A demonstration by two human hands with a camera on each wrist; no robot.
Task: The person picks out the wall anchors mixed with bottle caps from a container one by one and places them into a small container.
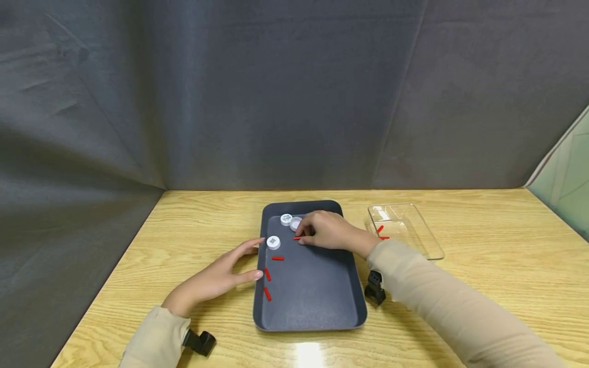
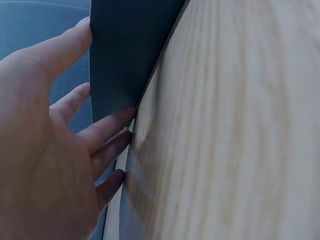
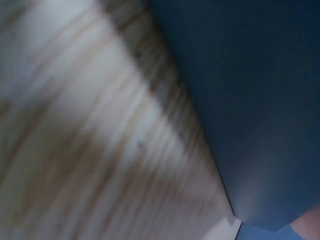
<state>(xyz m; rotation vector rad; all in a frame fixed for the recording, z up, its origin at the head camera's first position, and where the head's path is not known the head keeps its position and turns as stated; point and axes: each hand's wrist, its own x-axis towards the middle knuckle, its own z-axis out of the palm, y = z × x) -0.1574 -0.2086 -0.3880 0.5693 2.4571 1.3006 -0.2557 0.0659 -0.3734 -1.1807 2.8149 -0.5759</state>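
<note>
A dark grey tray (image 1: 313,301) lies lengthwise on the table. Over its far half, my right hand (image 1: 329,230) pinches a short red stick (image 1: 296,238) between thumb and fingers. Just beyond those fingertips is a white cap (image 1: 296,224) with its hollow side up, partly covered by the hand. Another white cap (image 1: 286,220) with dark printing touches it on the left. A third cap (image 1: 273,242) with a square printed mark sits near the left wall. My left hand (image 1: 221,276), fingers spread, rests at the tray's left side; the left wrist view shows its fingertips along the outer wall (image 2: 125,55).
Several more red sticks lie along the tray's left side, one crosswise (image 1: 278,258) and one near the wall (image 1: 267,294). Right of the tray stands a clear rectangular dish (image 1: 428,236) with red sticks (image 1: 384,237) in it. A grey curtain (image 1: 285,102) hangs behind the table.
</note>
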